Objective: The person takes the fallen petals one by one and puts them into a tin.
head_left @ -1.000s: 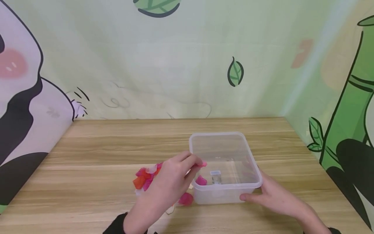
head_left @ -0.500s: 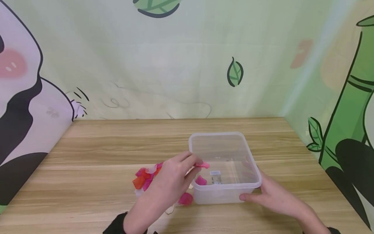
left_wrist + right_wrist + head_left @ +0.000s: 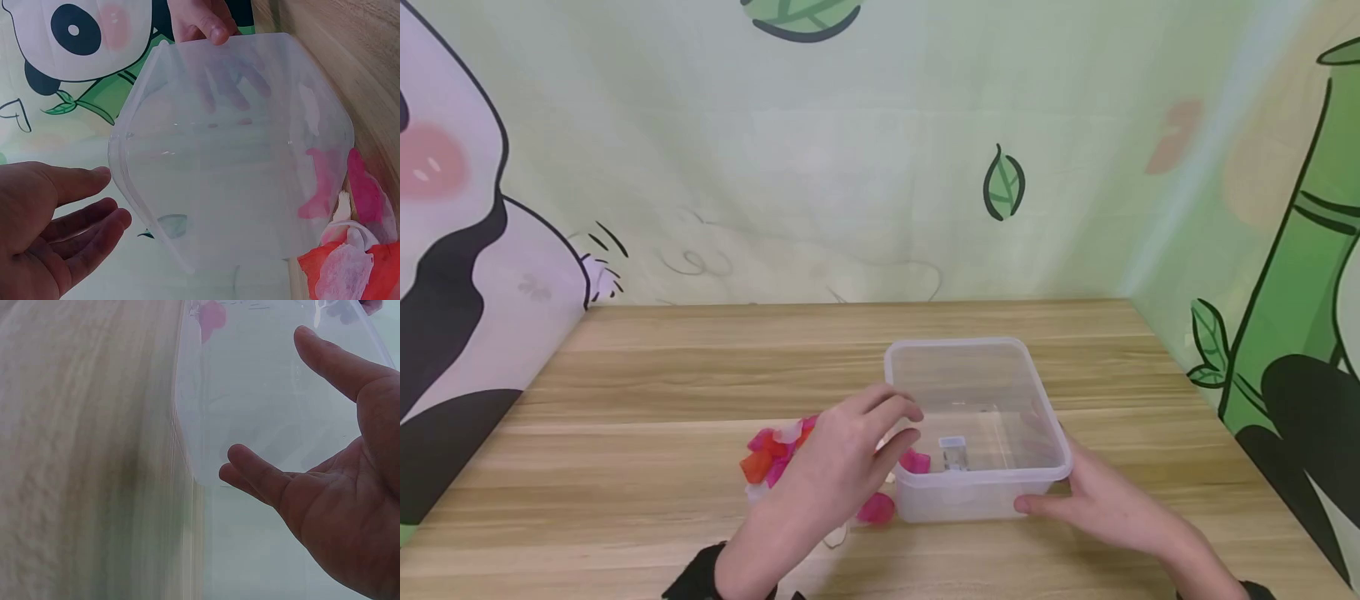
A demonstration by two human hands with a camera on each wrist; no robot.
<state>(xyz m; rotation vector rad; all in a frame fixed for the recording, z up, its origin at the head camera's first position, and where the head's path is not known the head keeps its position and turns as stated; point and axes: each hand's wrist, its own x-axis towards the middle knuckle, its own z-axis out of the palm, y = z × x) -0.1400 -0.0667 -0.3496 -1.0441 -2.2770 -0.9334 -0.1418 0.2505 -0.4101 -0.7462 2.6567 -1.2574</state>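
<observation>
A translucent plastic box (image 3: 977, 492) without a lid stands on the wooden table. My left hand (image 3: 846, 446) hovers at its left rim, thumb and fingertips apart with nothing between them. In the left wrist view, the same hand (image 3: 65, 231) shows relaxed, parted fingers beside the rim. My right hand (image 3: 1101, 492) rests against the box's right side, thumb at the front wall; its extended fingers (image 3: 262, 478) lie along the side in the right wrist view. Inside the box are a magenta petal (image 3: 915, 461) and a small clear block-like piece (image 3: 953, 454).
A pile of red, orange, pink and white petals (image 3: 767, 454) lies left of the box, partly hidden by my left arm. Another magenta petal (image 3: 877, 508) lies by its front left corner. A printed curtain (image 3: 880, 167) rises behind the table.
The pink petal pinched over the box earlier has left my left hand, and its thumb and fingers have parted. My right hand and the box stay in place.
</observation>
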